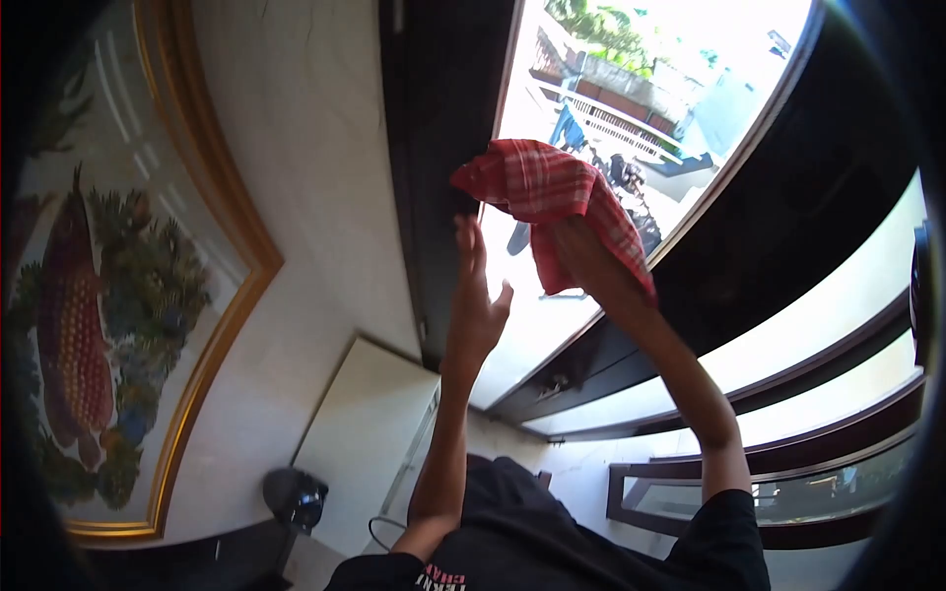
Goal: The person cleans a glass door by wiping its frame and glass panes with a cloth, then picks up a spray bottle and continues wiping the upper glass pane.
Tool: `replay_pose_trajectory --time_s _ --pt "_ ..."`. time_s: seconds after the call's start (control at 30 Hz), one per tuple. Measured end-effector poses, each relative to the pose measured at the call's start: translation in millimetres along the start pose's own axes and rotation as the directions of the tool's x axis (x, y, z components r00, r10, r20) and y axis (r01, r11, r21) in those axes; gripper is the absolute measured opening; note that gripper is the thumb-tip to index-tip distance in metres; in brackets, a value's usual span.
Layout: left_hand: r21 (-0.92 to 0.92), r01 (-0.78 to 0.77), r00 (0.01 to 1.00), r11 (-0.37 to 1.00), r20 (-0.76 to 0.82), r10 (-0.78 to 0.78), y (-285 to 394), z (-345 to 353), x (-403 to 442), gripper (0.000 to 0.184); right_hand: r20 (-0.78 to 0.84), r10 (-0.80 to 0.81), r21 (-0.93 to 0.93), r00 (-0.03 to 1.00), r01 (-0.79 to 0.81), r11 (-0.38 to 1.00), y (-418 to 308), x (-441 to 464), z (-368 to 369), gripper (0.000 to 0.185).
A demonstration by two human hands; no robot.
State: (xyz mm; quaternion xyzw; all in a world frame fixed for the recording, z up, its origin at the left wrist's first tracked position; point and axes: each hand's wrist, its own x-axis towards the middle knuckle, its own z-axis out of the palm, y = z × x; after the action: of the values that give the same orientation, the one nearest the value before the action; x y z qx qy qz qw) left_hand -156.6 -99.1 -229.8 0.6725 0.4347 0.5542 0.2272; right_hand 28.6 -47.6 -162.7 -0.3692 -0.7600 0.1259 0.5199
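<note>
A red and white checked cloth is draped over my right hand, in front of a bright window pane. The cloth covers the fingers, which seem to press it from behind; its left end reaches the dark window frame. Lower and to the left, my left hand is raised beside the frame, its fingers stretched out and the thumb apart, holding nothing.
On the left wall hangs a gold-framed fish picture. Below stand a pale cabinet and a black rounded object. Dark-framed window panels are at the right, with a latch on the dark frame.
</note>
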Motion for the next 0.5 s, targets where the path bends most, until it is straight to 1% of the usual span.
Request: replay_pose_trajectory --time_s 0.03,0.07,0.1,0.13,0.17,0.2,0.23,0.3,0.33,0.37,0.43,0.47,0.5 --pt "0.042 0.061 0.998 0.997 0.011 -0.062 6.8 -2.8 -1.5 0.099 0.097 0.039 -0.112 0.994 -0.028 0.993 0.7 18.7 -14.8 0.031" --pt "0.058 0.117 0.993 0.991 0.025 -0.119 14.4 -3.4 -0.2 0.102 0.074 -0.082 -0.420 0.994 0.106 0.901 -27.9 41.0 -35.2 0.034" --pt "0.079 0.186 0.981 0.979 0.040 -0.190 21.6 -1.4 -0.9 0.104 0.087 -0.188 -0.681 0.978 0.196 0.705 -71.8 60.9 -58.0 0.037" --pt "0.073 0.160 0.986 0.984 0.036 -0.162 23.0 2.6 0.5 0.104 -0.079 -0.150 -0.723 0.986 0.047 0.690 -103.0 80.5 -67.2 0.045" --pt "0.127 0.158 0.987 0.979 0.015 -0.161 21.9 7.2 -1.4 0.105 -0.085 -0.410 -0.871 0.908 0.133 0.473 -117.3 94.5 -76.5 0.049" --pt "0.186 0.161 0.987 0.969 -0.011 -0.161 21.4 8.9 -1.5 0.106 -0.084 -0.455 -0.917 0.887 0.110 0.382 -118.4 96.4 -73.2 0.055" --pt "0.195 0.140 0.990 0.971 -0.018 -0.139 23.2 8.6 3.8 0.106 -0.083 -0.504 -0.953 0.860 0.079 0.291 -116.7 96.1 -67.4 0.061" --pt "0.203 0.118 0.993 0.972 -0.011 -0.118 24.5 3.7 -0.9 0.107 0.147 -0.375 -0.922 0.915 0.264 0.284 -88.4 67.4 -45.4 0.060" --pt "0.217 0.054 0.998 0.975 -0.021 -0.051 15.0 3.7 -3.2 0.106 0.337 -0.346 -0.896 0.876 0.411 0.168 -62.8 44.6 -33.4 0.059" --pt "0.225 0.041 0.999 0.974 0.004 -0.043 6.8 2.4 -8.3 0.106 0.512 -0.282 -0.834 0.811 0.549 0.064 -33.9 15.8 -21.3 0.058" --pt "0.165 0.086 0.988 0.983 0.116 -0.106 -9.1 -1.9 -10.5 0.105 0.561 -0.375 -0.762 0.738 0.638 0.115 19.5 -35.3 -6.5 0.050" --pt "0.231 -0.071 0.995 0.970 0.078 0.054 -18.9 -3.7 -10.4 0.102 0.546 -0.361 -0.777 0.756 0.618 0.117 7.7 -35.7 -12.5 0.050" --pt "0.221 -0.084 0.993 0.972 0.097 0.063 -12.6 -7.1 -7.1 0.102 0.454 -0.364 -0.767 0.813 0.564 0.304 -8.8 -19.6 -8.4 0.049"
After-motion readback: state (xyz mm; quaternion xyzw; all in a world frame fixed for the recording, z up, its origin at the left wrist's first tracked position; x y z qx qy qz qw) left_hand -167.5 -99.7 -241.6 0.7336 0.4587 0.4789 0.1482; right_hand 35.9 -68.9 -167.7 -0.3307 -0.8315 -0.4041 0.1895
